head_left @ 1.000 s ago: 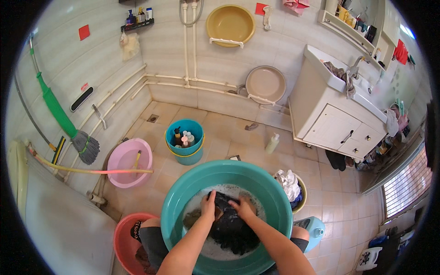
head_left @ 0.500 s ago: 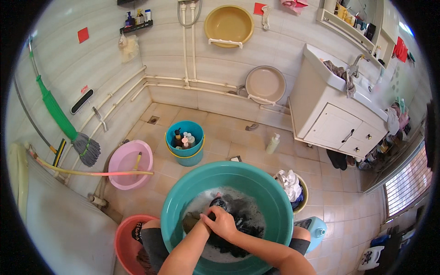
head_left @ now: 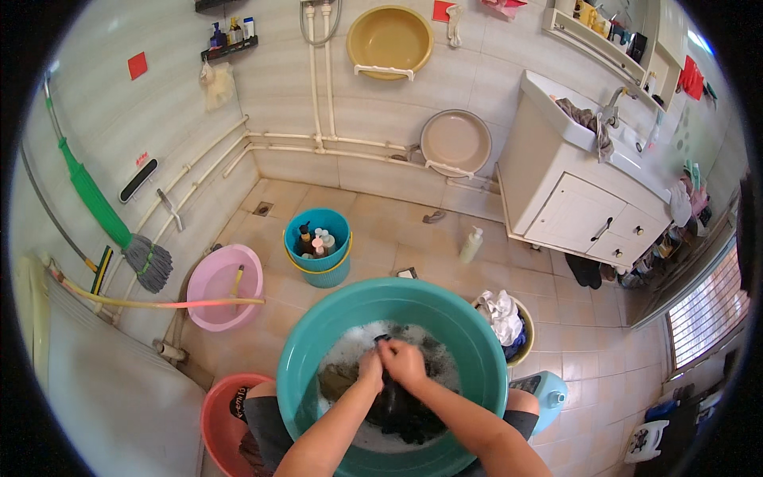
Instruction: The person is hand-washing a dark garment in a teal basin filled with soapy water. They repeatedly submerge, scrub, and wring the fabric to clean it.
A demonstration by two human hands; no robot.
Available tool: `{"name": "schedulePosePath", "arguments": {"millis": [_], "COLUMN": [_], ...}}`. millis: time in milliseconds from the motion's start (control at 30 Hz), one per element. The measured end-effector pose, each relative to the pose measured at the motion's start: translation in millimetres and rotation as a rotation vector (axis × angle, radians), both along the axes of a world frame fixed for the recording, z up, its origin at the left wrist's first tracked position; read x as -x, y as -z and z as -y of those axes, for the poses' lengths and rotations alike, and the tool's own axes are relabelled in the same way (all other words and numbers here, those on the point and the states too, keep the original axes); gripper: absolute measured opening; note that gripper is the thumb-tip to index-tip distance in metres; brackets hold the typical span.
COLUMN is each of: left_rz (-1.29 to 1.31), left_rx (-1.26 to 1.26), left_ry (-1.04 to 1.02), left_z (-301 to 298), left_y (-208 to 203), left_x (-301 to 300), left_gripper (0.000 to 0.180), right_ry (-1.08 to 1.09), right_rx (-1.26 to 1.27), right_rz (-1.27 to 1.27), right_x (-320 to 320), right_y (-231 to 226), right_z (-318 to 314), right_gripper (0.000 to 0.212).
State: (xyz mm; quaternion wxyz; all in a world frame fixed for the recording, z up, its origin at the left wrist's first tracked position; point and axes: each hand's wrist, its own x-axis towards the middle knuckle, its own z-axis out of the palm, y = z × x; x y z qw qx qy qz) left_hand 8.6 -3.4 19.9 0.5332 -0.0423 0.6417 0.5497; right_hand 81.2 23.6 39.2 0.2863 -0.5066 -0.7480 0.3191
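The black garment (head_left: 401, 413) is located inside the large green basin (head_left: 389, 302), below the centre of the view, partly immersed in foamy water (head_left: 343, 350). The left hand (head_left: 370, 370) and the right hand (head_left: 404, 364) are positioned close together above the water, within the rim. The fingers of both hands are curled closed around a bunched section of the garment; motion blur obscures the individual fingertips. A short end of the fabric projects beyond the hands, and the remainder hangs below them and spreads into the water. An olive-brown cloth (head_left: 338, 381) lies in the water to the left of the hands. A coral basin (head_left: 213, 421) stands to the left of the green basin. To the right are a laundry container (head_left: 528, 343) holding white and blue fabric and a pale blue jug (head_left: 550, 397). A blue bucket (head_left: 326, 277) containing bottles stands on the tiled floor (head_left: 373, 230) beyond the basin.
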Motion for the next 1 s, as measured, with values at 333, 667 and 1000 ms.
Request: {"name": "schedulePosePath", "arguments": {"millis": [333, 667, 1000], "left_rz": [-0.135, 0.552, -0.196], "left_rx": [0.257, -0.388, -0.138], "left_ry": [0.178, 0.126, 0.25], "left_z": [-3.5, -6.3, -3.3], "left_y": [9.3, 66.4, 32.9], "left_x": [30.7, 32.6, -1.6], "left_gripper": [0.062, 0.042, 0.028], "right_ry": [-0.144, -0.166, 0.225], "right_rx": [0.498, 0.141, 0.204], "right_rz": [0.371, -0.111, 0.081], "right_x": [-48.8, 5.8, -13.2], "right_y": [69.5, -32.4, 3.3], "right_z": [-43.0, 25.4, -18.7], "right_gripper": [0.077, 0.034, 0.035]}}
